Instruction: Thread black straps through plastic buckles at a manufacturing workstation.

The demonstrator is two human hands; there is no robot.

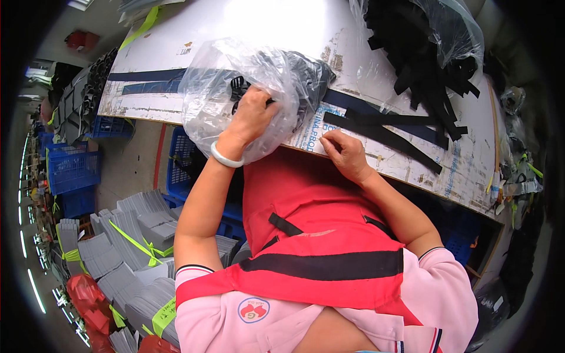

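A clear plastic bag [203,112] lies open at the table's near edge, with black plastic pieces inside. My left hand [253,115], a pale bangle on its wrist, reaches into its mouth. Its fingers are curled around slotted black plastic buckles [238,88]; the fingertips are partly hidden. My right hand [347,154] rests by the table edge, thumb and fingers pinched together; whatever may be between them is too small to tell. Just beyond it, black webbing straps [391,138] lie across the table, overlapping a wider dark navy strap [359,105].
The worn white table [235,20] carries another clear bag spilling black straps [418,65] at the far right. Navy straps [147,82] lie at left. Blue crates [73,167] and bundled grey sheets [126,265] with green ties stand beside me. A red bag [88,300] sits lower left.
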